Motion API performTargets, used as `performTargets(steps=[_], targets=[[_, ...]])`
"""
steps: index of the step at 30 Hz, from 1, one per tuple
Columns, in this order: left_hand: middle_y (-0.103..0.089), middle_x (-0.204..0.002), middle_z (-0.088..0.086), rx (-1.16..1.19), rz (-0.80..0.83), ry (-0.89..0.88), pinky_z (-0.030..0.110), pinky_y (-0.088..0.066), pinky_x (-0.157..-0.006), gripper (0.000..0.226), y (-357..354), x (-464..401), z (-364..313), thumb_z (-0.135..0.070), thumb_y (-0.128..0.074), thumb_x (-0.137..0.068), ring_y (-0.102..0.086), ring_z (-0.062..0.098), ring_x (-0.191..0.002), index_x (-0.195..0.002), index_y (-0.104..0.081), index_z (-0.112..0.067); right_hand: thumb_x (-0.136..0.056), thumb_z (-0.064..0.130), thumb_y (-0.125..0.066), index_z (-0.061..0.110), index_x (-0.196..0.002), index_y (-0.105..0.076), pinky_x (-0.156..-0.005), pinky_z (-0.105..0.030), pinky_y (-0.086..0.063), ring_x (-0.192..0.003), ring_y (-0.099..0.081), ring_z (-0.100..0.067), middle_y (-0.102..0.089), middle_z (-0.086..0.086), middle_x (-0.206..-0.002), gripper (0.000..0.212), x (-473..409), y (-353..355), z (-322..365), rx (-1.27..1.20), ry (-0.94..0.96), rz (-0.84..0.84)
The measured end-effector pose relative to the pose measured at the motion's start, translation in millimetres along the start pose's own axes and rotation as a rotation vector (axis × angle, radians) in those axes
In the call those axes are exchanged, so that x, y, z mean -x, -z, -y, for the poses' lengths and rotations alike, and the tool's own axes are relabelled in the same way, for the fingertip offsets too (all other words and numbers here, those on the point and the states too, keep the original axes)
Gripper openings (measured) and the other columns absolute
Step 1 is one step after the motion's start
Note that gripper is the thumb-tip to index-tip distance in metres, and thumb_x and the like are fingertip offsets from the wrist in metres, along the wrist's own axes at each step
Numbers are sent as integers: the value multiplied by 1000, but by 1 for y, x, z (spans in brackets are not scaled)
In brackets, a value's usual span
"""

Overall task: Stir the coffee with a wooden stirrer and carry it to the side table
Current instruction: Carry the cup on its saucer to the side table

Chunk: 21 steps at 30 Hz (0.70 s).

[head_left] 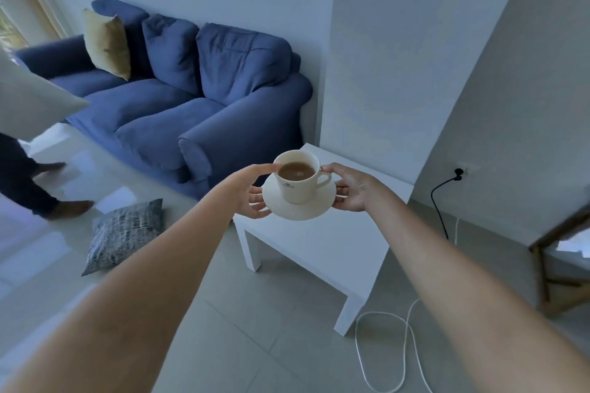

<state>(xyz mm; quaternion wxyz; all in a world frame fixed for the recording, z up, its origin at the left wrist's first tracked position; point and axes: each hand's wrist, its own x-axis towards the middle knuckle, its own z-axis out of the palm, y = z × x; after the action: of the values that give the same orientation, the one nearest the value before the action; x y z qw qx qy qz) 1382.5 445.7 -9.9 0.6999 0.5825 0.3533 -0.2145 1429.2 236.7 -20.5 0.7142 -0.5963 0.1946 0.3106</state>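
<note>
A white cup full of light brown coffee stands on a white saucer. I hold both in the air above the white side table. My left hand grips the saucer's left edge, thumb against the cup's rim. My right hand grips the saucer's right edge beside the cup's handle. No wooden stirrer is in view.
A blue sofa with a yellow cushion stands left of the table. A patterned cushion lies on the tiled floor. Another person's legs are at far left. A black cable and a white cord trail by the table. A wooden frame stands at right.
</note>
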Motion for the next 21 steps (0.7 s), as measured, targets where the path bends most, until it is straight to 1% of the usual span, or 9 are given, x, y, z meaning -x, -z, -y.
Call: performTargets(steps=[7, 12, 15, 21], targets=[[-65, -115, 13, -34, 42, 12, 43, -56, -77, 89, -18, -71, -66, -38, -89, -54, -65, 27, -98, -126, -50, -4, -77, 21, -73, 5, -118, -54, -66, -34, -53, -79, -60, -24, -59, -11, -92, 48, -70, 8, 51, -28, 23, -38], [-64, -117, 12, -79, 92, 23, 42, -54, -85, 81, -22, -122, -112, -37, -87, -60, -63, 26, -100, -126, -51, -6, -79, 20, -71, 9, -97, -57, -66, -32, -52, -78, -58, -22, -58, -8, -88, 25, -118, 7, 79, -87, 36, -84], [-65, -116, 11, -127, 135, 40, 41, -54, -86, 82, -24, -150, -137, -37, -87, -60, -63, 26, -101, -127, -51, -6, -80, 20, -70, 11, -102, -57, -68, -32, -52, -78, -58, -21, -58, -7, -86, 27, -143, 5, 89, -142, 50, -119], [-64, -117, 11, -185, 192, 61, 41, -55, -77, 82, -38, -204, -167, -38, -88, -60, -63, 26, -101, -126, -51, -7, -80, 19, -71, 12, -104, -57, -63, -32, -52, -76, -58, -21, -57, -7, -83, 29, -181, 12, 104, -218, 51, -198]])
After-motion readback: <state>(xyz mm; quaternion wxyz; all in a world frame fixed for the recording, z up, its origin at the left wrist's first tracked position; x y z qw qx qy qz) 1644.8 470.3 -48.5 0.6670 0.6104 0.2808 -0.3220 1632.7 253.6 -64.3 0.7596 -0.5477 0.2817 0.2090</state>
